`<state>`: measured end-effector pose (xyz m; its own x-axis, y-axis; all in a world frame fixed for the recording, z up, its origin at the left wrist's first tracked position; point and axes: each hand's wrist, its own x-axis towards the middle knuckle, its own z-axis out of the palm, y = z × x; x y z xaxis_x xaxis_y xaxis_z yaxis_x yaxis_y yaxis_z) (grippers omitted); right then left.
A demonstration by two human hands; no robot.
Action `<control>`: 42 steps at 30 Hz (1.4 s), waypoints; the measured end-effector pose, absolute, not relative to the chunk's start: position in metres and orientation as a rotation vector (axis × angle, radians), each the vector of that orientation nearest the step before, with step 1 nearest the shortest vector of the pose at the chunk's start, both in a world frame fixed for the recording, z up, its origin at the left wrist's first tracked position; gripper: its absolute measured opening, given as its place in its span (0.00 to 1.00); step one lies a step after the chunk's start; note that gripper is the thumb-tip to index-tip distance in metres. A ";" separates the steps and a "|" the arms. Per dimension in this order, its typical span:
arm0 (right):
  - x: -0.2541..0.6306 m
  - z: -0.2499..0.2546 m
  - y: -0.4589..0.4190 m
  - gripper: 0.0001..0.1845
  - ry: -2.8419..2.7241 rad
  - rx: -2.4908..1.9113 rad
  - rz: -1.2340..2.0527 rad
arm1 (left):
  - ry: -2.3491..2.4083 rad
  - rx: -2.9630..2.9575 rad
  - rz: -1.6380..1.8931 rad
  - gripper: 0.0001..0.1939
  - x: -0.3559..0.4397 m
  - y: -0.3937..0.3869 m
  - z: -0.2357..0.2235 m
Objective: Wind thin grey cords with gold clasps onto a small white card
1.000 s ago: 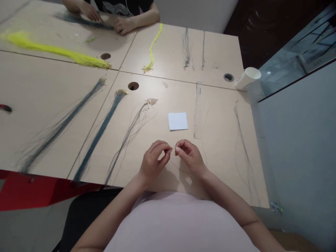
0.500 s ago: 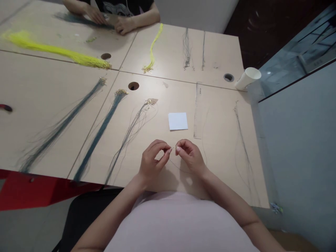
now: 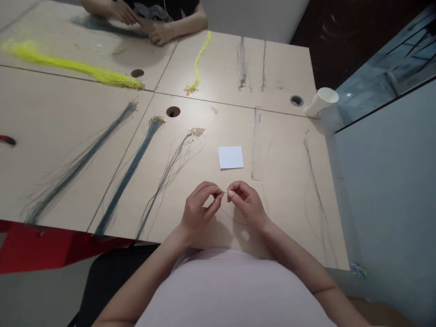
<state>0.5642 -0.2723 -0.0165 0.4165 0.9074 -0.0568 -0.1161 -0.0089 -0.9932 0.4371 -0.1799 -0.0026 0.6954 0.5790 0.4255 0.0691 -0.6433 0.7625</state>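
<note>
My left hand (image 3: 201,205) and my right hand (image 3: 248,202) meet fingertip to fingertip over the near part of the table. Between them is a tiny gold piece, seemingly a fishing hook (image 3: 225,192), pinched from the left by thumb and forefinger. My right thumb and forefinger are closed at its other end, where the thin line seems to be; the exact grip is hidden. A thin grey fishing line (image 3: 266,202) loops below my hands and up along the right. Just beyond them lies a small white card (image 3: 231,157).
A clear ruler (image 3: 256,143) lies right of the card. Bundles of dark hooked lines (image 3: 131,170) lie left, loose lines (image 3: 315,175) right. Yellow lines (image 3: 78,68) lie farther off. A white cup (image 3: 322,101) tilts at the right edge. Across the table are another person's hands (image 3: 161,33).
My hands have barely shifted; the gold piece sits slightly differently between my fingertips. Across the table, the other person's hand on the left of the view has moved a little.
</note>
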 end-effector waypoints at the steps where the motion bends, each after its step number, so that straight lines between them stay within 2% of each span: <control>1: 0.564 -0.017 -0.272 0.05 -0.794 -1.326 0.959 | 0.492 2.156 0.867 0.05 0.437 -0.180 -0.003; 42: 0.563 -0.018 -0.272 0.05 -0.793 -1.328 0.962 | 0.527 2.105 0.779 0.03 0.436 -0.181 -0.002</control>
<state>0.5625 -0.2724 -0.0183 0.4153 0.9078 -0.0583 -0.1154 -0.0110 -0.9933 0.4357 -0.1807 -0.0019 0.7219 0.5994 0.3457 0.0983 -0.5834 0.8062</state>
